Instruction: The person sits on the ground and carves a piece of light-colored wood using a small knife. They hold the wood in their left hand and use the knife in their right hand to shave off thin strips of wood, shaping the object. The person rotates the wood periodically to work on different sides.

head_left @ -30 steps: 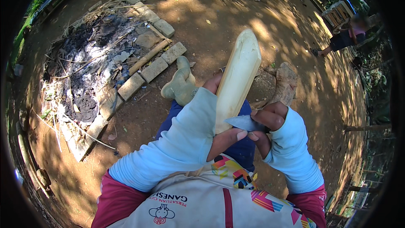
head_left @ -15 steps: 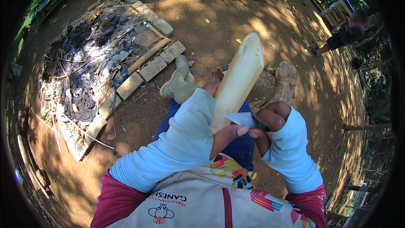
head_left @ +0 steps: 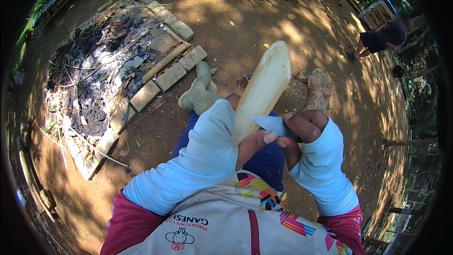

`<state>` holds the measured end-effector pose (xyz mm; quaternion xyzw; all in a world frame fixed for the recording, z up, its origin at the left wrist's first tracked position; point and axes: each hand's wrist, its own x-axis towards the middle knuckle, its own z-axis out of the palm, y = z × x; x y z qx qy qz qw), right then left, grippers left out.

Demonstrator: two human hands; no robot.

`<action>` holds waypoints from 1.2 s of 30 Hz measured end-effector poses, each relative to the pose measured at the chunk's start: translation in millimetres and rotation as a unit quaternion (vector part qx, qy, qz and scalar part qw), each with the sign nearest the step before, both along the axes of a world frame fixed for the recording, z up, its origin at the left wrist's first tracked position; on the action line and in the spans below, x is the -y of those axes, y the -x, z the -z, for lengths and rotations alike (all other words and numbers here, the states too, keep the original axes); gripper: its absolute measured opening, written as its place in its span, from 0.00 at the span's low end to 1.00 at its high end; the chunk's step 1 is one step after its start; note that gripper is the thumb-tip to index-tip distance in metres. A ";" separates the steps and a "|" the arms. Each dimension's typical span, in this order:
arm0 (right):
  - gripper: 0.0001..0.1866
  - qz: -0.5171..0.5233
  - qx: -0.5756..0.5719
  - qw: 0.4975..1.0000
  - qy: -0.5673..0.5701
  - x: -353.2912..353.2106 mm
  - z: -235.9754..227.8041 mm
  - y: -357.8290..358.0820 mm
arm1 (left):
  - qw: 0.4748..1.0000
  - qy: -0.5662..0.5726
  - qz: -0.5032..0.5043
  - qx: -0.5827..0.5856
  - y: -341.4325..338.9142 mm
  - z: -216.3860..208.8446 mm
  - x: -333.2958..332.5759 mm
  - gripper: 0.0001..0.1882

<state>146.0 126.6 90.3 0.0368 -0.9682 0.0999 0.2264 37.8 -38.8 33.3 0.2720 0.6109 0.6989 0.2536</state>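
My left hand [head_left: 252, 148] is closed round the lower part of a pale, peeled piece of wood [head_left: 266, 82]. The wood slants up and away from my lap, with a roughly pointed far end. In my right hand [head_left: 304, 130] is a small knife [head_left: 271, 123], pinched between thumb and fingers. Its short grey blade points left and lies across the near part of the wood. My left thumb presses close to the blade's lower edge. The knife's handle is mostly hidden in my right fingers, and my left fingers are mostly behind the wood.
To the left lies an ash-filled fire pit [head_left: 106, 61], edged with bricks [head_left: 171, 76] and sticks. My rubber boot [head_left: 200, 89] rests beside it. A stone [head_left: 319, 89] sits beyond my right hand. Another person [head_left: 384, 38] stands at the far right near a wooden crate [head_left: 377, 15].
The wood's far end has dipped slightly nearer and to the left. Both hands keep their holds. The person at the far right has shifted posture.
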 end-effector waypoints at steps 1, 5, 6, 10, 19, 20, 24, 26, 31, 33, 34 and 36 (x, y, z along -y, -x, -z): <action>0.19 0.002 0.002 1.000 0.001 0.4 -0.7 0.3 | 1.000 -0.003 -0.001 -0.004 0.9 -0.2 -0.8 0.24; 0.19 0.021 0.005 1.000 0.004 2.6 -1.1 1.8 | 1.000 -0.008 0.001 0.003 3.6 1.2 -3.9 0.24; 0.19 0.029 0.004 1.000 0.005 3.4 -0.8 2.2 | 1.000 0.007 0.005 0.004 4.3 4.5 -4.6 0.25; 0.19 0.050 -0.032 0.998 0.020 2.7 1.5 8.8 | 0.993 0.006 0.012 0.121 5.9 3.2 -8.6 0.25; 0.34 0.103 0.000 0.820 0.563 -22.3 25.8 18.7 | 0.999 0.030 0.011 0.031 14.0 16.6 -3.0 0.27; 0.36 0.082 0.017 0.805 0.587 -24.5 31.1 17.9 | 0.999 0.022 0.019 0.036 16.0 16.8 -3.2 0.27; 0.32 0.149 0.069 0.831 0.531 -9.5 32.4 27.6 | 0.996 -0.028 0.059 0.062 20.8 11.6 -1.0 0.29; 0.28 0.122 0.098 0.817 0.555 -1.7 33.9 31.3 | 0.995 -0.037 0.067 0.062 22.4 10.9 -0.7 0.30; 0.27 0.059 0.075 0.835 0.542 20.4 35.6 45.3 | 0.983 -0.052 0.106 0.138 26.9 -13.5 -6.2 0.32; 0.26 0.060 0.065 0.832 0.547 23.2 33.3 51.0 | 0.988 -0.059 0.097 0.101 26.8 13.5 -4.4 0.33; 0.26 0.070 0.068 0.828 0.552 24.4 28.3 53.6 | 0.990 -0.063 0.093 0.082 26.8 24.1 -2.8 0.34; 0.24 0.082 0.057 0.828 0.552 22.3 20.5 58.6 | 0.984 -0.047 0.124 0.120 27.9 10.6 -0.1 0.34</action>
